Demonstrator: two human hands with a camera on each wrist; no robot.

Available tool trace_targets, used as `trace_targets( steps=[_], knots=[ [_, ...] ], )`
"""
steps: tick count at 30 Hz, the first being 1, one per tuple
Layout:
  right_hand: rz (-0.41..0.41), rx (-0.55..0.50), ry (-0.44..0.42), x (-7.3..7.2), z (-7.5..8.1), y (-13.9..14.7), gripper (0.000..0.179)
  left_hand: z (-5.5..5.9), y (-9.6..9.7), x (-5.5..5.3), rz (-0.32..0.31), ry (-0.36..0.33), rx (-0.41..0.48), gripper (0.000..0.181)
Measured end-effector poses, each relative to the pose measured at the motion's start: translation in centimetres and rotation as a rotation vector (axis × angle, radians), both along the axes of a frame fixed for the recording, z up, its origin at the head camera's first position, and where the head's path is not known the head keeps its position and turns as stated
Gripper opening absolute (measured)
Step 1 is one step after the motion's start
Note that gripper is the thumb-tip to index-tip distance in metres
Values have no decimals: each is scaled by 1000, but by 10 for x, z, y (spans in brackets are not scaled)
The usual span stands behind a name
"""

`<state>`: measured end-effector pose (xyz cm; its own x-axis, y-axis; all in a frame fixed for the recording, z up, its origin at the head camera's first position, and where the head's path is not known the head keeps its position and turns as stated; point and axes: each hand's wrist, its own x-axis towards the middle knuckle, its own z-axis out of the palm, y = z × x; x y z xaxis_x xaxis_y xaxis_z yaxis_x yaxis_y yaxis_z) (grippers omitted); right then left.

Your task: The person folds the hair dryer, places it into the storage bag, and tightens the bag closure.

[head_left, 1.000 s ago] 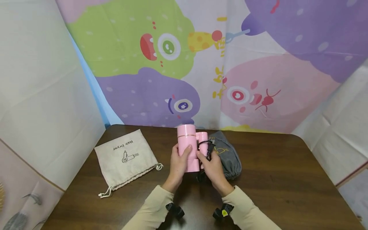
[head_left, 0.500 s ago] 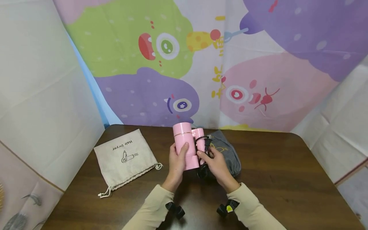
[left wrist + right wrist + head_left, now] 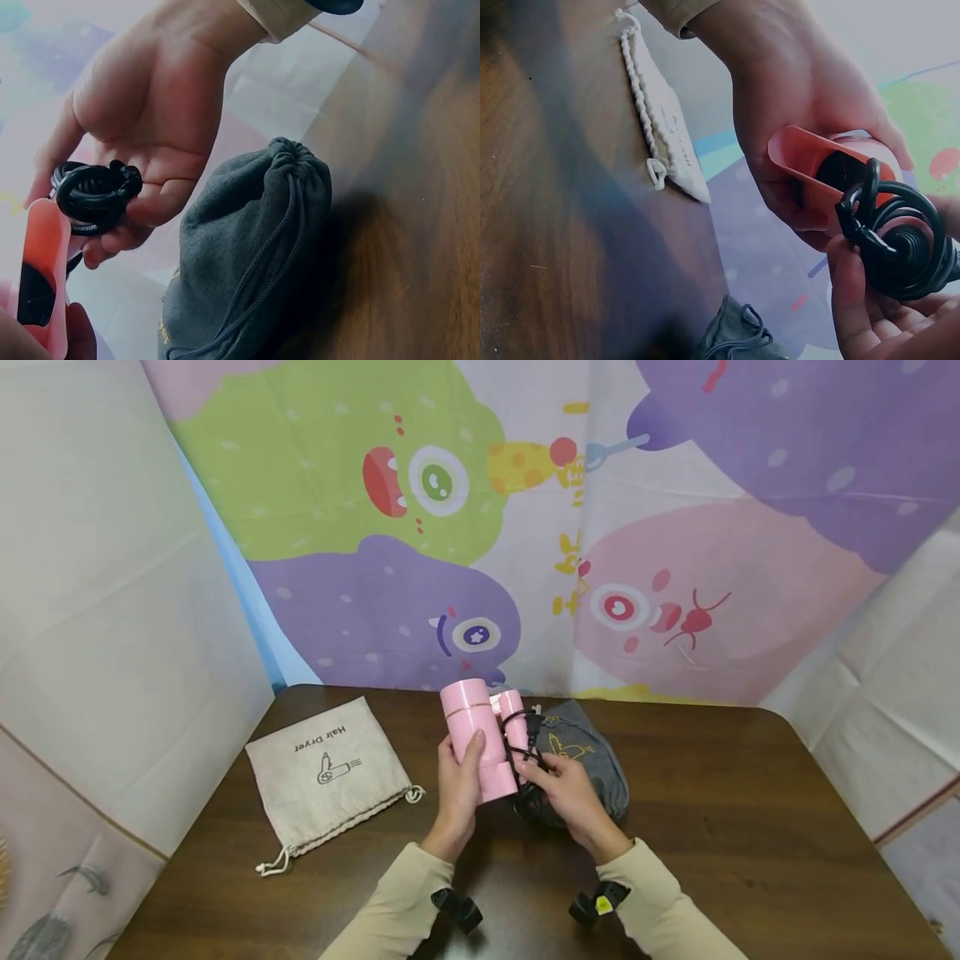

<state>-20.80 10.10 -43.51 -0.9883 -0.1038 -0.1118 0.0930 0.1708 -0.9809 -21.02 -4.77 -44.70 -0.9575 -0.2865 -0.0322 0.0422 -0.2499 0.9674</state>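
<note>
- My sleeves (image 3: 382, 897): beige.
- My hair dryer (image 3: 491, 749): pink, gold-banded; its cord (image 3: 528, 802): black.
- I see a cream bag (image 3: 322, 802), printed dark; a grey bag (image 3: 606, 777), printed yellow.
- My table (image 3: 720, 810): brown wood grain.
- Backdrop (image 3: 540, 527): cartoon-patterned in green, purple, pink.

The pink cylindrical hair dryer (image 3: 468, 714) looks like glossy plastic, the grey drawstring bag (image 3: 247, 232) matt cloth, the brown surface (image 3: 735, 810) smooth wood.

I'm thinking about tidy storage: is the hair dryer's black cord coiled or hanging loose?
Coiled: both wrist views show the black cord bunched in loops at the pink hair dryer.
</note>
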Motion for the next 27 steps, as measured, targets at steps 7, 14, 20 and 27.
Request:
trace_targets(
  steps=[7, 14, 20, 27],
  knots=[
    [18, 19, 30, 1, 0, 2, 22, -5, -2, 0, -19, -3, -9, 56],
    [39, 32, 36, 3, 1, 3, 27, -6, -5, 2, -29, -4, -23, 53],
    [80, -59, -7, 4, 1, 8, 31, -4, -12, 0, -31, -4, -31, 46],
    [128, -197, -55, 4, 4, 15, 39, -4, -21, -4, -41, -21, -44, 41]
  ],
)
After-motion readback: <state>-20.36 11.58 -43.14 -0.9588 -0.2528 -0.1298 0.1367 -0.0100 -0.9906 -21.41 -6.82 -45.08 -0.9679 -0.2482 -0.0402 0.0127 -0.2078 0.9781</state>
